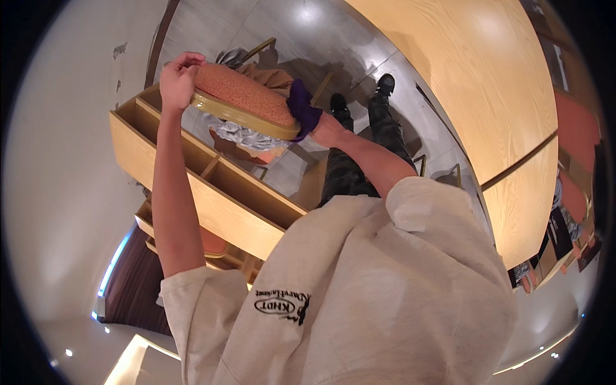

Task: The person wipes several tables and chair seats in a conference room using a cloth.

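Observation:
An upholstered chair stands before me, its orange textured backrest (245,91) edged by a gold-coloured metal frame (240,118). My left hand (179,82) grips the backrest's left end, with thumb and fingers bent over its top. At the opposite end, my right hand (325,127) holds a dark purple cloth (303,108) against the backrest and frame; the cloth hides most of its fingers. Grey ruffled fabric (245,136) shows below the frame. Brown fabric (272,79) lies just beyond the backrest.
An open-topped wooden divider with compartments (216,199) runs beside the chair, under my left forearm. A large light-wood table (471,86) stands at the right. My shoes and legs are on the grey tiled floor (211,24) side. More orange chairs (572,192) stand at far right.

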### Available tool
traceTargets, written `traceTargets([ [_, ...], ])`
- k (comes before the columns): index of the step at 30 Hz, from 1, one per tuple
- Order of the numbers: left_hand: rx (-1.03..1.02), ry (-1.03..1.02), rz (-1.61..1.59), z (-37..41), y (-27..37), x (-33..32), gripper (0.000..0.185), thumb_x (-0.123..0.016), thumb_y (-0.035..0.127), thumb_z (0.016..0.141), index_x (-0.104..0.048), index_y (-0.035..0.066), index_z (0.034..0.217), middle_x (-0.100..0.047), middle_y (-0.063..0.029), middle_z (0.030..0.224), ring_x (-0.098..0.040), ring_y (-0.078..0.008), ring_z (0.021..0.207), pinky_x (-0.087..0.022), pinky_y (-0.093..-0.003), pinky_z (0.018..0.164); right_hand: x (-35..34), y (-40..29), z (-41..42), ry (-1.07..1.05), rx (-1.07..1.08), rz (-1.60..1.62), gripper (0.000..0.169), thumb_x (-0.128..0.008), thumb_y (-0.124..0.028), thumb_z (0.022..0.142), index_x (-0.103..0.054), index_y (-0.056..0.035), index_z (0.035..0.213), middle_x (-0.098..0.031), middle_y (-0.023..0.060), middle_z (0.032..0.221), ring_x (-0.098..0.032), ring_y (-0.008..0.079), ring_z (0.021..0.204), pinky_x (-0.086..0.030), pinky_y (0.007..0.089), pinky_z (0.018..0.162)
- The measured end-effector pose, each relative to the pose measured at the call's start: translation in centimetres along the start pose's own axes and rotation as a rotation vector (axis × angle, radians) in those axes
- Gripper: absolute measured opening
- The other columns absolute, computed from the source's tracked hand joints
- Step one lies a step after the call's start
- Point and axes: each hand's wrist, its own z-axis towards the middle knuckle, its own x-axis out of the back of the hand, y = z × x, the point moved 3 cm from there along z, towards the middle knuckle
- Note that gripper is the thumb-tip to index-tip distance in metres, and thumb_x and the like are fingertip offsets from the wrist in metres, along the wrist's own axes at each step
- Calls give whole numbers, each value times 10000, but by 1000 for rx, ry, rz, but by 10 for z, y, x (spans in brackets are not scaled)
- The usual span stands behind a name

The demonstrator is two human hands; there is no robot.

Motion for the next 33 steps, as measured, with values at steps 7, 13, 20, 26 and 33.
traceTargets([
  [7,46,10,89,3,-4,-1,295,-541,98,821,-720,72,1054,-742,-21,923,-659,-136,845,-494,-265,796,35,-52,13,87,300,36,533,-787,-298,720,-590,-58,1153,-608,191,1151,-580,391,1074,-480,468,920],
  [13,29,78,289,-7,16,0,309,-586,273,789,-739,123,1012,-726,-136,923,-685,-328,918,-535,-392,801,56,-173,21,-9,322,-332,284,-727,-204,764,-654,-73,1006,-586,223,1156,-545,447,1084,-477,520,907],
  [20,-76,331,28,-28,-1,12,347,-614,245,807,-716,226,1138,-726,9,984,-592,-237,1083,-466,-402,966,36,-259,84,-278,200,-658,325,-617,-213,913,-654,-39,1185,-663,255,1120,-589,458,1069,-468,505,930],
  [26,-54,1005,-776,-27,-37,11,470,-582,238,879,-529,107,1327,-613,-143,1199,-498,-326,1160,-373,-444,1045,13,-301,190,-407,71,-821,433,-587,-302,937,-612,62,1170,-618,352,1148,-572,501,1116,-457,516,965],
  [33,693,1127,-719,-56,-53,-8,578,-545,421,953,-392,75,1391,-472,-242,1363,-400,-422,1298,-333,-634,1025,-6,-288,364,-704,137,-1258,552,-541,-373,980,-601,123,1214,-616,378,1201,-606,434,1190,-466,447,987],
])
